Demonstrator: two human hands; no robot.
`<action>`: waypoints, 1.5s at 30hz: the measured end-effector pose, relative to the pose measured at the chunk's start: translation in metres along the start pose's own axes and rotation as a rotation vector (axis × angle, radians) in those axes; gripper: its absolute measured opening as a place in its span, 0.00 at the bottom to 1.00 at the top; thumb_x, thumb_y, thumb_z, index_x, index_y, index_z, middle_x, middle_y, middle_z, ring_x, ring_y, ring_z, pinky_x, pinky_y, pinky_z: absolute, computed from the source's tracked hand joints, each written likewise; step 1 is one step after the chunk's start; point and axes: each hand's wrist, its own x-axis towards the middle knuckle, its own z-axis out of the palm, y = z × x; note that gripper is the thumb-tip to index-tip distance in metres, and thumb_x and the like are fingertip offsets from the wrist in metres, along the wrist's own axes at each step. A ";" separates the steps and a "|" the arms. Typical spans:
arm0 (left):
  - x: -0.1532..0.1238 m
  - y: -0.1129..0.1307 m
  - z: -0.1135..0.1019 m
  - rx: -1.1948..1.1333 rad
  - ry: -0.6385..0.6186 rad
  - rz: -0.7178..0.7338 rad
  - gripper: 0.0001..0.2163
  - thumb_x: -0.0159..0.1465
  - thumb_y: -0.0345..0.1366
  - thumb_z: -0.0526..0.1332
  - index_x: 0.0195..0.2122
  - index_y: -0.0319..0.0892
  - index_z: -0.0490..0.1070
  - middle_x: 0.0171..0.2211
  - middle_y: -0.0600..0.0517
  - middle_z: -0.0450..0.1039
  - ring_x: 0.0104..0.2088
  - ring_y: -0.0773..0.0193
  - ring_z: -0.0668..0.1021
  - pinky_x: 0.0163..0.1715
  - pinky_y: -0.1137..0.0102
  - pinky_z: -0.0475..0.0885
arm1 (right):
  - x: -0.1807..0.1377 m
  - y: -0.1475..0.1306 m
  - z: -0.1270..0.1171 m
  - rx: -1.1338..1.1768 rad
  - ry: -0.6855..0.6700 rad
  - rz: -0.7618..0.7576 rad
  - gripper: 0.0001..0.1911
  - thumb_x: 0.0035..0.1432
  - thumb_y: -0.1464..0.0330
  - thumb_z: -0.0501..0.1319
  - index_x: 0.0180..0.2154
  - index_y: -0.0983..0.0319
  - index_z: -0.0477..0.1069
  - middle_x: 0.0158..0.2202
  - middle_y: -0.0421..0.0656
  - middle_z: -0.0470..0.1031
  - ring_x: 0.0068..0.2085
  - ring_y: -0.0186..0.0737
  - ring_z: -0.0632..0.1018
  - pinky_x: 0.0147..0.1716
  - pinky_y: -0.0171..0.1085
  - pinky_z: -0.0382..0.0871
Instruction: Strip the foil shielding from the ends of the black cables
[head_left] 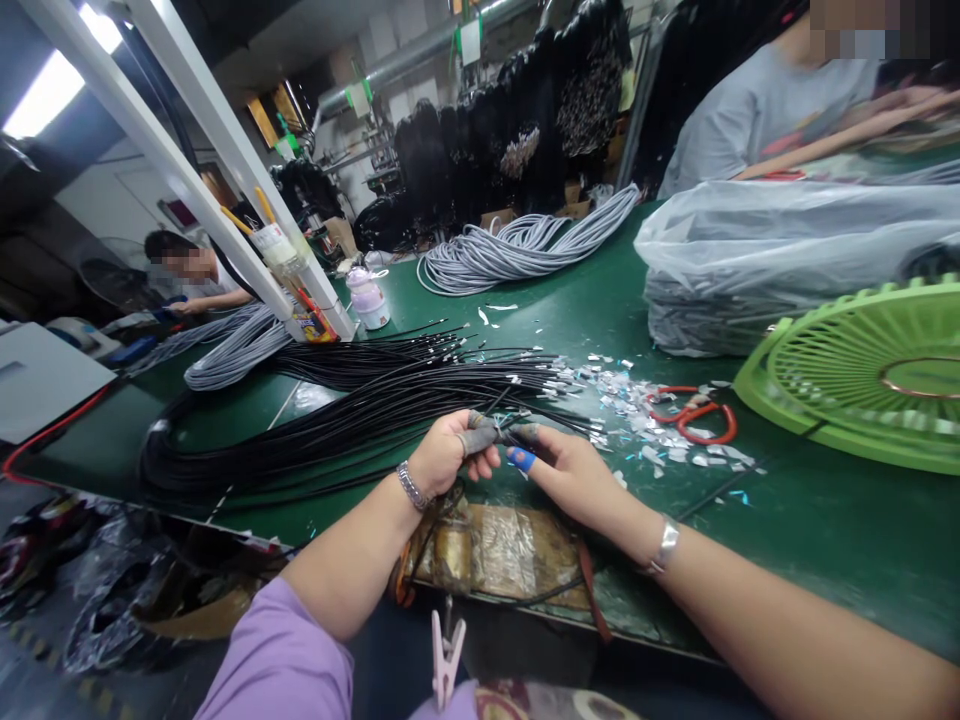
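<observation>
My left hand (466,442), with grey finger covers and a watch at the wrist, pinches the stripped end of a black cable (498,400). Opposite it, my right hand (559,462) has closed its fingertips on the thin wires at that same cable end; a blue band wraps one finger. The fine wires between the fingertips are partly hidden. Just beyond both hands lies a long bundle of black cables (352,410), their pale ends pointing right. Red-handled scissors (701,420) rest to the right among white and blue scraps (622,400).
A green fan (862,375) and a clear plastic bag of cables (780,270) stand at the right. Grey cable coils (517,250) lie at the back. A lilac bottle (367,298) is beside the white post (247,170). Two other people work across the green table (420,510).
</observation>
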 end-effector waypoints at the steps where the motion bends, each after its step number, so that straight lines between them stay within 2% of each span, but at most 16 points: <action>1: 0.000 0.000 0.000 0.007 0.004 0.014 0.23 0.44 0.53 0.68 0.26 0.40 0.61 0.18 0.55 0.70 0.14 0.72 0.70 0.12 0.78 0.58 | 0.000 -0.001 0.000 0.058 0.005 0.035 0.10 0.50 0.60 0.57 0.28 0.59 0.70 0.26 0.41 0.75 0.28 0.40 0.72 0.30 0.39 0.67; 3: -0.001 0.001 0.002 0.042 0.030 0.046 0.22 0.45 0.50 0.69 0.27 0.40 0.62 0.18 0.55 0.71 0.15 0.72 0.70 0.14 0.79 0.59 | 0.000 -0.003 0.000 0.219 0.013 0.162 0.13 0.50 0.56 0.58 0.27 0.60 0.67 0.22 0.38 0.69 0.23 0.35 0.68 0.23 0.35 0.62; 6: -0.002 0.001 0.004 0.088 0.042 0.095 0.19 0.45 0.46 0.69 0.27 0.39 0.63 0.18 0.56 0.70 0.16 0.74 0.69 0.15 0.79 0.59 | 0.000 -0.005 0.000 0.469 0.007 0.371 0.19 0.47 0.51 0.60 0.26 0.60 0.63 0.19 0.34 0.61 0.18 0.29 0.59 0.16 0.30 0.50; 10: -0.002 0.000 0.005 0.083 0.020 0.130 0.19 0.44 0.46 0.70 0.26 0.39 0.64 0.17 0.56 0.69 0.16 0.74 0.69 0.17 0.78 0.62 | 0.000 -0.004 0.002 0.571 -0.082 0.457 0.22 0.42 0.50 0.64 0.25 0.60 0.61 0.18 0.31 0.57 0.18 0.26 0.54 0.16 0.29 0.45; 13: -0.001 0.000 0.004 0.082 0.003 0.129 0.20 0.44 0.47 0.70 0.27 0.38 0.64 0.17 0.57 0.68 0.16 0.74 0.68 0.16 0.78 0.62 | 0.001 0.000 0.003 0.426 -0.125 0.342 0.19 0.44 0.52 0.64 0.26 0.60 0.64 0.18 0.33 0.59 0.19 0.29 0.58 0.18 0.31 0.51; 16: -0.001 0.000 0.003 0.073 -0.030 0.114 0.21 0.44 0.48 0.70 0.27 0.39 0.64 0.17 0.57 0.68 0.15 0.75 0.68 0.15 0.78 0.61 | 0.001 0.005 0.004 0.170 -0.060 0.128 0.14 0.47 0.56 0.62 0.25 0.60 0.67 0.23 0.39 0.69 0.26 0.36 0.67 0.27 0.36 0.62; 19: -0.002 0.000 0.002 0.069 -0.035 0.115 0.21 0.45 0.49 0.69 0.27 0.39 0.64 0.17 0.56 0.69 0.15 0.75 0.68 0.15 0.78 0.61 | 0.002 0.007 0.002 0.038 -0.037 0.045 0.11 0.51 0.59 0.57 0.27 0.60 0.69 0.26 0.41 0.72 0.29 0.39 0.70 0.31 0.38 0.64; 26: -0.002 0.001 0.002 0.073 -0.019 0.112 0.22 0.44 0.50 0.70 0.27 0.39 0.64 0.16 0.57 0.69 0.14 0.75 0.67 0.15 0.78 0.59 | 0.001 0.007 -0.002 0.052 -0.027 0.024 0.14 0.55 0.57 0.56 0.29 0.60 0.70 0.26 0.41 0.74 0.30 0.41 0.72 0.31 0.38 0.67; 35: -0.003 0.001 0.000 0.066 -0.100 0.064 0.22 0.44 0.52 0.69 0.27 0.38 0.65 0.16 0.57 0.69 0.12 0.76 0.66 0.12 0.79 0.56 | 0.004 0.013 -0.002 -0.024 0.034 0.029 0.16 0.54 0.55 0.56 0.27 0.60 0.69 0.24 0.41 0.72 0.28 0.40 0.71 0.31 0.39 0.66; 40: -0.003 0.001 0.001 0.052 -0.082 0.057 0.22 0.43 0.51 0.69 0.26 0.39 0.65 0.16 0.57 0.69 0.12 0.76 0.66 0.12 0.79 0.56 | 0.001 0.004 -0.002 0.112 0.023 0.057 0.18 0.54 0.52 0.56 0.28 0.60 0.68 0.24 0.40 0.70 0.28 0.38 0.69 0.29 0.37 0.65; 45: -0.002 0.003 0.001 0.004 0.008 0.138 0.21 0.43 0.48 0.70 0.26 0.39 0.64 0.16 0.57 0.69 0.15 0.74 0.68 0.16 0.78 0.61 | -0.003 0.002 -0.001 0.092 0.025 0.080 0.20 0.59 0.51 0.50 0.26 0.59 0.64 0.22 0.39 0.65 0.25 0.36 0.66 0.23 0.35 0.61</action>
